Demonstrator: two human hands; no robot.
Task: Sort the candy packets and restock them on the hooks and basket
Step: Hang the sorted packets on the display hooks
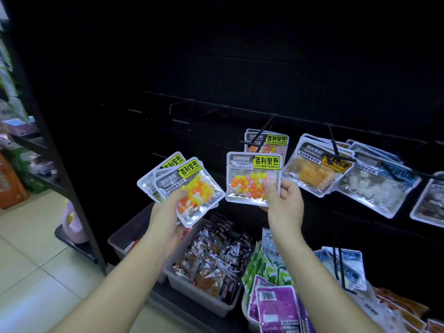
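My left hand [168, 212] grips a small stack of jelly-bean packets [192, 186] with yellow labels, fanned out and tilted. My right hand [283, 198] pinches a single jelly-bean packet [252, 176] by its lower right corner and holds it upright, just below and in front of a black hook [263, 132]. One matching packet [269, 143] hangs on that hook behind it. To the right, orange soft-candy packets [314, 167] and white candy packets [374, 186] hang on further hooks.
Empty black hooks [182, 116] stick out of the dark back panel at upper left. Below stand a white basket [204, 292] of dark wrapped candies, an emptier bin [129, 234] to its left, and purple [276, 308] and green packets at lower right. Tiled floor lies at left.
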